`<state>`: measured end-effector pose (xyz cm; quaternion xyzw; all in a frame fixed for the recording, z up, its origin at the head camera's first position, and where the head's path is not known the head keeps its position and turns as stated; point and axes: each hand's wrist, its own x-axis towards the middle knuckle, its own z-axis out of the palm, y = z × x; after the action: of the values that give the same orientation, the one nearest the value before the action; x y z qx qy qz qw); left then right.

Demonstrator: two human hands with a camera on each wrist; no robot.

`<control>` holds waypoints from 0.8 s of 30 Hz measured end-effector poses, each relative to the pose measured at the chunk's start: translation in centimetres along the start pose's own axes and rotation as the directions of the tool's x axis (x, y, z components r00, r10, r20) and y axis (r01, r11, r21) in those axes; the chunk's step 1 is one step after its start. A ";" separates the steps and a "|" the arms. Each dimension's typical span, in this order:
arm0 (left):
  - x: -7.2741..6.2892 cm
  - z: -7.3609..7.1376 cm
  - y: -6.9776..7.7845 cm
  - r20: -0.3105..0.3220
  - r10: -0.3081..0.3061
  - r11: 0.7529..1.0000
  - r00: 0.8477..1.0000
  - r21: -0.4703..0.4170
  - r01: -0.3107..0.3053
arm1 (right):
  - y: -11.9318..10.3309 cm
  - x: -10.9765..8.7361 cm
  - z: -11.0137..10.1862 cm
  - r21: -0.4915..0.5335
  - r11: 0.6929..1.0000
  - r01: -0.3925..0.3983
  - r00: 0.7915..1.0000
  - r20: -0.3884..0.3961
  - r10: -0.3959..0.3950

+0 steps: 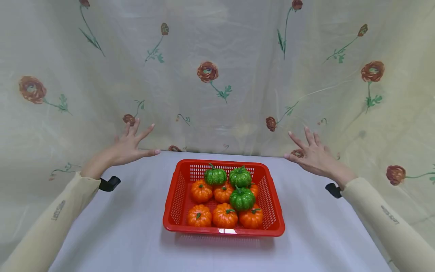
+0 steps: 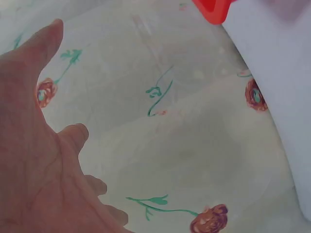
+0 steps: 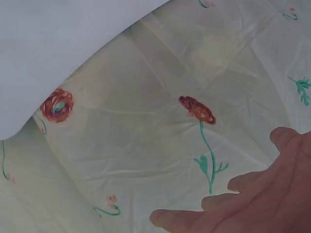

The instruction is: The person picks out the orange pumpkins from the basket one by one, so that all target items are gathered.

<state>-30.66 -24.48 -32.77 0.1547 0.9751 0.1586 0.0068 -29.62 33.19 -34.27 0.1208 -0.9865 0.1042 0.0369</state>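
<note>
- Head view: saw the left hand and right hand held well apart with fingers spread, to either side of the red basket. Found the red basket on the white tabletop, with six orange pumpkins and three green pumpkins inside. Noted flowered cloth behind.
- Left wrist view: saw the left hand with fingers extended before the flowered cloth, and a red corner at the top.
- Right wrist view: saw the right hand at lower right with fingers apart, and the tabletop at upper left.

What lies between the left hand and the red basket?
Nothing; the head view shows only bare white tabletop between left hand and red basket.
</note>
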 end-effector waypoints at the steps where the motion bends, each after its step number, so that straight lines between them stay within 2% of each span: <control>1: -0.1 0.2 0.0 0.001 0.000 1.000 1.000 -0.007 0.000 | -0.1 -0.1 0.1 0.007 1.000 -0.002 1.000 -0.001 0.002; 10: -0.9 2.6 -1.1 0.035 -0.050 0.991 0.998 -0.125 0.054 | -1.4 -0.7 3.2 0.107 0.994 -0.009 0.999 0.036 0.006; 15: -1.3 4.8 -1.8 0.032 -0.042 0.974 0.999 -0.219 0.048 | -2.4 -1.6 5.3 0.145 0.989 -0.015 0.998 0.061 0.006; 17: -1.3 5.9 -2.3 0.052 -0.039 0.951 0.998 -0.305 0.053 | -2.9 -2.0 6.0 0.150 0.988 -0.023 0.996 0.085 0.010; 19: -1.3 7.1 -2.7 0.081 -0.044 0.913 0.996 -0.401 0.073 | -3.4 -2.5 6.7 0.157 0.987 -0.030 0.994 0.105 0.014; 24: -1.5 9.8 -2.8 0.173 -0.065 0.770 0.983 -0.617 0.159 | -4.8 -3.8 8.1 0.197 0.980 -0.027 0.990 0.139 0.000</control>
<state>-29.44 -24.43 -42.98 0.0958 0.8707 0.4626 0.1365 -25.18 27.74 -41.58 0.1240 -0.9722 0.1935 -0.0444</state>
